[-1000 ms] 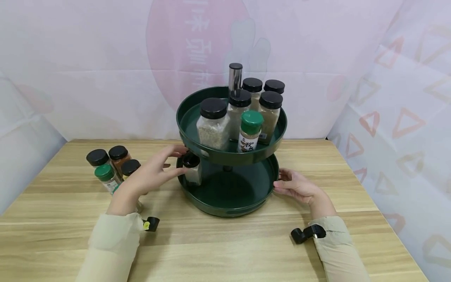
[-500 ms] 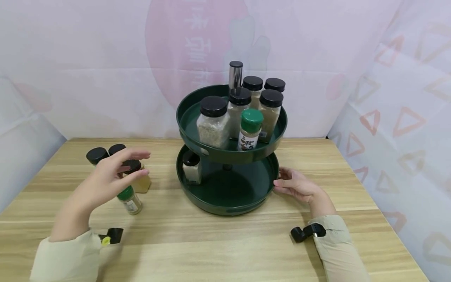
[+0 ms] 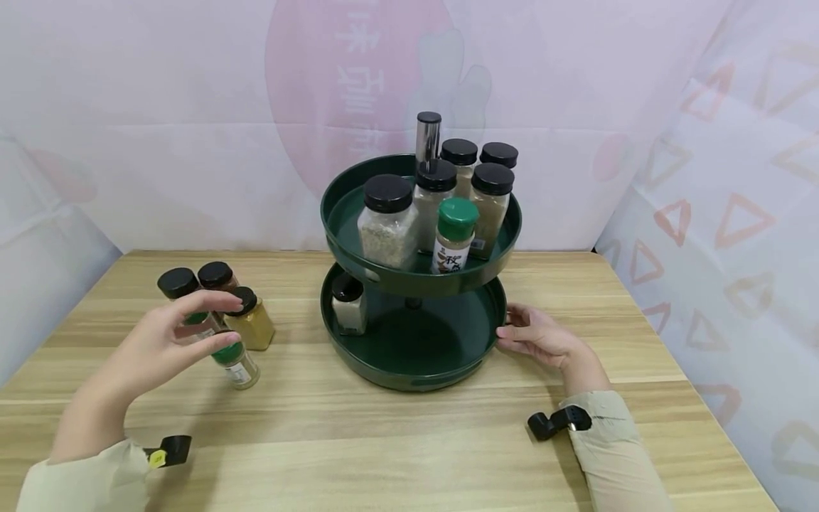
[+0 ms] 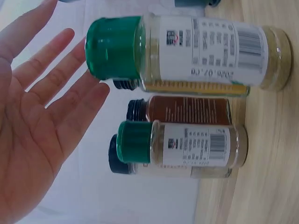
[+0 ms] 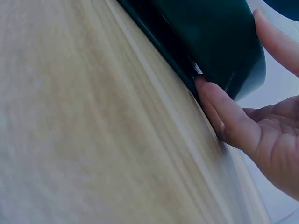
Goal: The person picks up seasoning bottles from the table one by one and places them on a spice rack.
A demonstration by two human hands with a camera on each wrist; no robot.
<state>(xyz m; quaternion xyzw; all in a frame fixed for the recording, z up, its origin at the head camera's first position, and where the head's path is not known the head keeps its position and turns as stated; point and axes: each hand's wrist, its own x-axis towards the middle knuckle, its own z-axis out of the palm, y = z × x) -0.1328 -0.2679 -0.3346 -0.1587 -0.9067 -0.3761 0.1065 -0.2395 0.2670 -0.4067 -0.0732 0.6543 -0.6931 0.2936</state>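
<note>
My left hand (image 3: 160,345), fingers spread and thumb apart, is around the green cap of a front spice shaker (image 3: 240,368) with a gap visible in the left wrist view. That shaker (image 4: 210,51) stands upright on the table; nothing is gripped. Behind it are a yellow spice jar (image 3: 254,328), a second green-capped shaker (image 4: 196,144) partly hidden by the hand, and a red-brown spice jar (image 4: 187,110). My right hand (image 3: 540,338) holds the lower tier's outer wall (image 5: 224,42) of a dark green two-tier spice rack (image 3: 409,380), thumb low near its base.
Several black-capped jars (image 3: 387,224) and one green-capped shaker (image 3: 455,238) fill the front and right of the upper tier, around a metal post (image 3: 428,142). One small black-capped jar (image 3: 349,309) stands at the lower tier's left. A cloth backdrop (image 3: 192,178) rises behind the table.
My left hand has let go of the small jar on the lower tier, moved left, and come down at the front green-capped shaker. The right hand has stayed on the rack.
</note>
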